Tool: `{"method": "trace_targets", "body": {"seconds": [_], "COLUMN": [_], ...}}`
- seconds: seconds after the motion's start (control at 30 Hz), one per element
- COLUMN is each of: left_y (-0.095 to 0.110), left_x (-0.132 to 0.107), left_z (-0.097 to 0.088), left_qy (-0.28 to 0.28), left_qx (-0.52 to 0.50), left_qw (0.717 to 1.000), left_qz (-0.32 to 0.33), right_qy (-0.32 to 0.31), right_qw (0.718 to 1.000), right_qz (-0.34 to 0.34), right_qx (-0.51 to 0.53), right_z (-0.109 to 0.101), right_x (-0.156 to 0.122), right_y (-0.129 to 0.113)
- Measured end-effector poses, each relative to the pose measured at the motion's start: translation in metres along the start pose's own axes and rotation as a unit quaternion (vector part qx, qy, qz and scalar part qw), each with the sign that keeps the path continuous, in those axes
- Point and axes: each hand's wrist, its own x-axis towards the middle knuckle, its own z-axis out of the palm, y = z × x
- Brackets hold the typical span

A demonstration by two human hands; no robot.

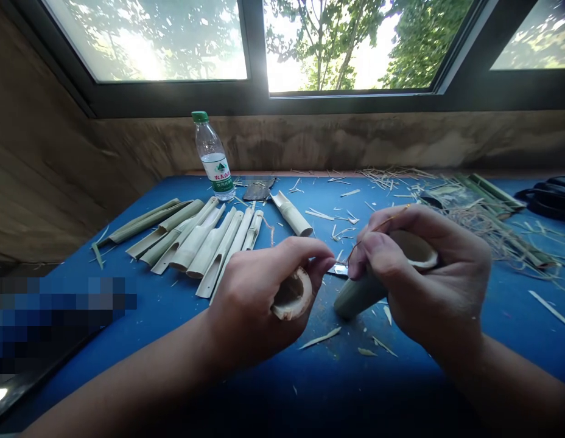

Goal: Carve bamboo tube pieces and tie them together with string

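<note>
A blue table (282, 188) runs under the window (350, 48), and I can see bamboo shavings (319, 215) scattered across it. At the back stands a plastic bottle (212, 157) with a green cap, water filling its lower part. Split bamboo pieces (204, 243) lie side by side to its front left. My view shows the left hand (250, 298) curled closed around a short bamboo tube (292, 294), its hollow open end facing up and nothing visible inside. The right hand (419, 267) is closed around a second bamboo tube (360, 296), with a thin fibre (380, 226) pinched in its fingertips (360, 246). A small metal blade (337, 270) shows between the hands, though I cannot tell whether either hand holds it.
</note>
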Motion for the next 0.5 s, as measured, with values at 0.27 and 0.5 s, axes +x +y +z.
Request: {"method": "trace_targets", "body": {"seconds": [0.27, 0.5], "left_y": [0.0004, 0.0003], "left_x": [-0.0023, -0.0052], "left_z": [0.0016, 0.0031], "left_qy": [0.0, -0.014], "left_qx": [0.008, -0.014], "left_qw": [1.0, 1.0], "left_qz": [0.003, 0.015], "right_qy": [0.008, 0.006], "right_qw": [1.0, 0.999], "right_qz": [0.003, -0.004], "right_qx": [-0.013, -0.034], "right_z": [-0.0003, -0.0011], "right_x": [-0.0035, -0.004], "right_y": [0.0005, 0.0001]}}
